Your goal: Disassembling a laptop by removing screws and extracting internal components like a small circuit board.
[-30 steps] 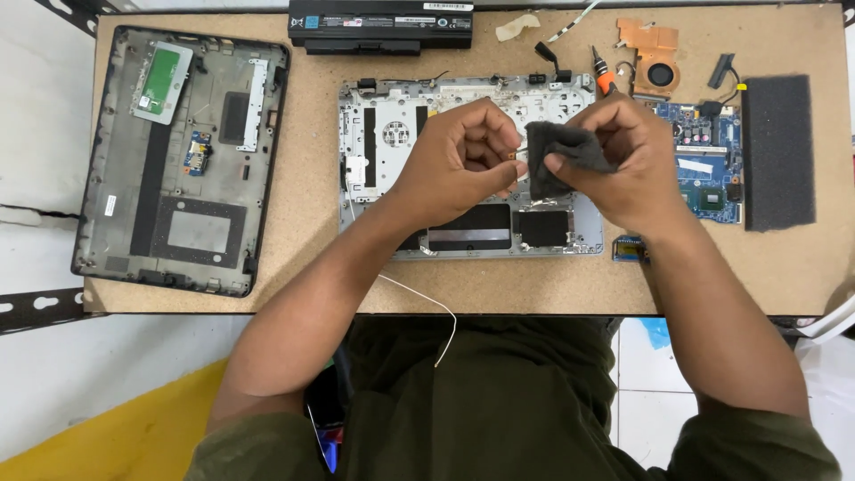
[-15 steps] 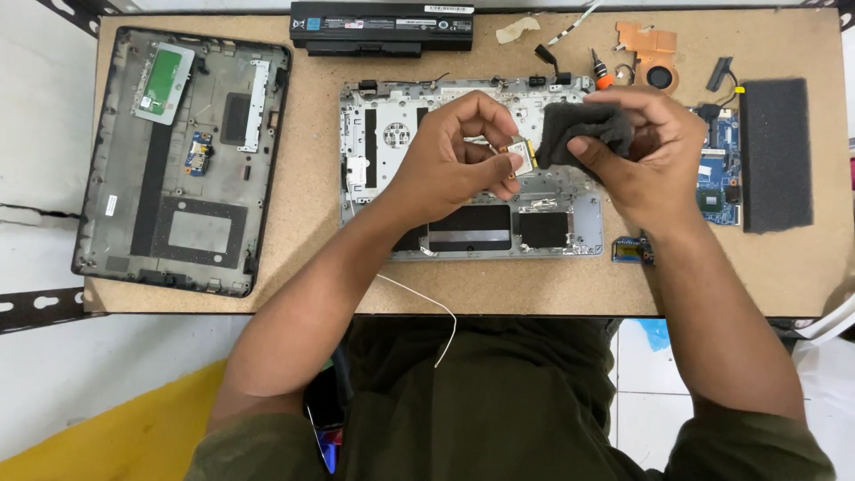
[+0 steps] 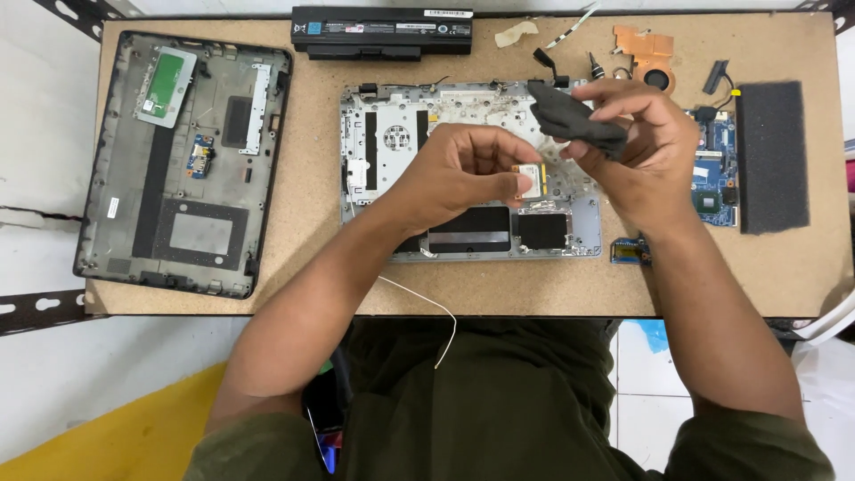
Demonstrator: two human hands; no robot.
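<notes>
- The small card [image 3: 529,181], a flat module with a yellow-green face, sits pinched in the fingertips of your left hand [image 3: 463,174], held in the air above the middle of the stripped laptop frame [image 3: 374,147].
- Your left hand is curled nearly closed, thumb and fingers meeting on the card's edges.
- Your right hand [image 3: 646,151] grips a crumpled dark grey cloth [image 3: 573,120] between thumb and fingers; the cloth juts out to the left, just above the card and close to it, though I cannot tell whether they touch.
- Both hands hover over the right half of the frame, which lies silver and open in the centre of the chipboard table [image 3: 303,267].
- Just right of your right hand lies a blue circuit board [image 3: 717,174], and beyond it a dark foam block [image 3: 771,156].
- A small blue board piece [image 3: 628,252] rests beside the frame's lower right corner.
- At the far edge lie a long black battery [image 3: 381,31] and a copper heat sink with fan [image 3: 648,55].
- On the left lies the laptop's dark bottom cover [image 3: 183,160], inner side up.
- A thin white wire [image 3: 427,307] hangs off the near edge of the table.
</notes>
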